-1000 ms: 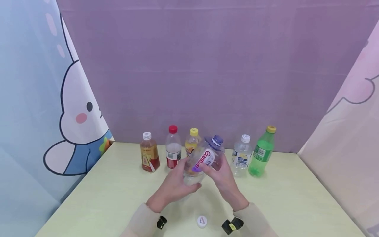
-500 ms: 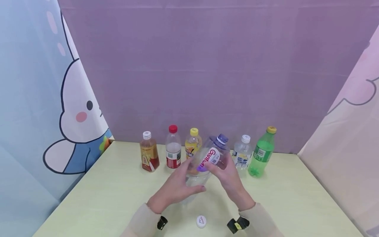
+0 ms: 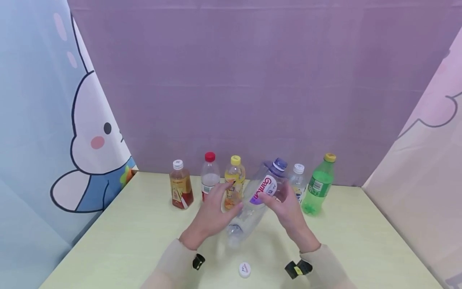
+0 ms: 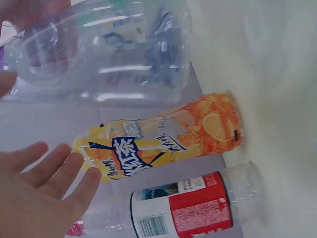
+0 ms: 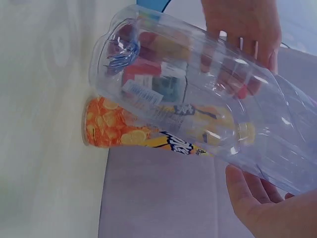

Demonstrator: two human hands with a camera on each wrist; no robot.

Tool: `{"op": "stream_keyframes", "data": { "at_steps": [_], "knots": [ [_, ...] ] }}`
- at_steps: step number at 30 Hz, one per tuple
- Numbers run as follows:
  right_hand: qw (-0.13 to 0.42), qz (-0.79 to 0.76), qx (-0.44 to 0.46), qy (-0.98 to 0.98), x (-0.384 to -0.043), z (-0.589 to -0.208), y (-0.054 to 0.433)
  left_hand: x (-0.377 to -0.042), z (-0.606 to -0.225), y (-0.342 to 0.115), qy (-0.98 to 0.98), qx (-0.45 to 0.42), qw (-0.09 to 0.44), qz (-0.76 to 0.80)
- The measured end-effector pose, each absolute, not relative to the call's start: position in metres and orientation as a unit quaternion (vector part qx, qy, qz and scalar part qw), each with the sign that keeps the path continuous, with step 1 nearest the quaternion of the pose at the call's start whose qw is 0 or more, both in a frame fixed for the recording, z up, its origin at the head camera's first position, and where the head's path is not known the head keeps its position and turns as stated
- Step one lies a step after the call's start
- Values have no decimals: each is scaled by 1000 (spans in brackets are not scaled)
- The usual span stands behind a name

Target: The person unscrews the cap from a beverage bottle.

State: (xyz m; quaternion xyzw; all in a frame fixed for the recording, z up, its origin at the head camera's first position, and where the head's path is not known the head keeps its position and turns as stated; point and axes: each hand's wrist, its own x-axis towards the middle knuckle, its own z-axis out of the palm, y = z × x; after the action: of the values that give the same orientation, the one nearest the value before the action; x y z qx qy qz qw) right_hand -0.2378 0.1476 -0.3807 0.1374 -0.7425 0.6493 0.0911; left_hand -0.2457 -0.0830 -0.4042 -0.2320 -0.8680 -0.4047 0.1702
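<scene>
A large clear plastic bottle (image 3: 265,188) with a blue cap and a "Ganten" label tilts above the table, its top leaning to the right. My right hand (image 3: 292,216) grips its upper part, thumb over the label. To its left, my left hand (image 3: 211,216) has its fingers spread. The left wrist view shows these fingers (image 4: 81,188) apart from the clear bottle (image 4: 114,54). Behind the hands stands an orange-and-yellow drink bottle (image 3: 234,180), seen partly through the clear one in the right wrist view.
A white cap (image 3: 244,269) lies on the pale table (image 3: 119,245) near the front. Along the back stand a brown tea bottle (image 3: 181,184), a red-capped bottle (image 3: 210,174), a small white-capped bottle (image 3: 298,180) and a green bottle (image 3: 319,184). A purple curtain (image 3: 245,80) hangs behind.
The clear bottle has moved right with my right hand and tilts more. My left hand, earlier holding its lower part, has let go and opened.
</scene>
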Motion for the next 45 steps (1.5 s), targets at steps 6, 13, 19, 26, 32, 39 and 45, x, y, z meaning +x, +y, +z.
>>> {"op": "stream_keyframes", "data": {
  "at_steps": [6, 13, 19, 26, 32, 39, 45],
  "knots": [
    [106, 639, 128, -751, -239, -381, 152, -256, -398, -81, -846, -232, 210, -431],
    [132, 620, 123, -764, -240, -378, 154, -271, -396, -74, -837, -233, 272, -413],
    [154, 601, 126, -774, -244, -377, 155, -278, -390, -66, -839, -206, 279, -420],
    [155, 585, 113, -788, -249, -377, 159, -281, -380, -54, -846, -138, 241, -455],
    [146, 579, 97, -796, -253, -378, 162, -290, -376, -44, -847, -106, 209, -477],
    [150, 572, 88, -802, -258, -379, 163, -301, -381, -39, -842, -88, 211, -488],
    [146, 566, 80, -807, -266, -378, 164, -305, -385, -35, -851, -73, 217, -473]
  ]
}}
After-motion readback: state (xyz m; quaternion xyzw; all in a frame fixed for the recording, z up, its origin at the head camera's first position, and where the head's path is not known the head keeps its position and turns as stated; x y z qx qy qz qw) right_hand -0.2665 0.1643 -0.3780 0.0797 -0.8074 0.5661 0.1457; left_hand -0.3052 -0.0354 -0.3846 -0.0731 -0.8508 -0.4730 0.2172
